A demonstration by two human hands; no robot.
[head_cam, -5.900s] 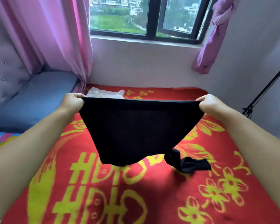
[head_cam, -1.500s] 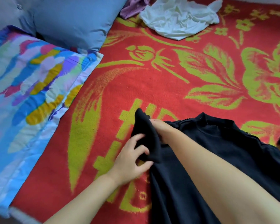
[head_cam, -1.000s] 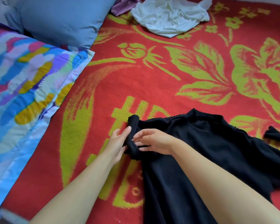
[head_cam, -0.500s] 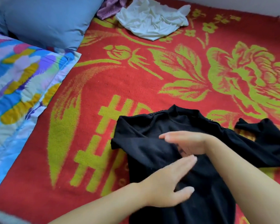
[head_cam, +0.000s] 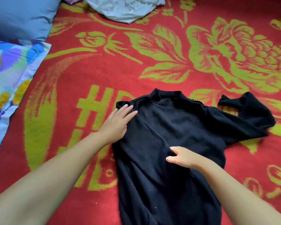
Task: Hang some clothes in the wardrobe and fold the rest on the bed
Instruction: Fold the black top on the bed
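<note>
Right hand nearest, low on the black top, fingers curled and pinching the edge of the sleeve already folded in across the chest. Left hand a little farther, fingers straight and close together, pressing flat on the folded shoulder at the garment's left edge. Spread face up on the bed, collar pointing away, hem running out of view at the bottom of the frame.

Soft, limp knit by the look of it: light, no stiffness, sure to sag and slide wherever unsupported (the red cover looks napped enough to grip it a little). Best taken at seams and edges, not mid-panel: shoulder seam and cuff for a sleeve, side seam or hem for the body. Flat palm good for holding a fold; pinch better for drawing cloth over. Small studs along both shoulder lines, so worth avoiding a hard drag there.

Farther right, other sleeve lying loose and bunched, cuff doubled back, not yet folded in; likely the next part to bring across.

Beyond, at the far edge, a crumpled white garment waiting on the bed. At far left, a blue pillow and a multicoloured pillow in front of it.
</note>
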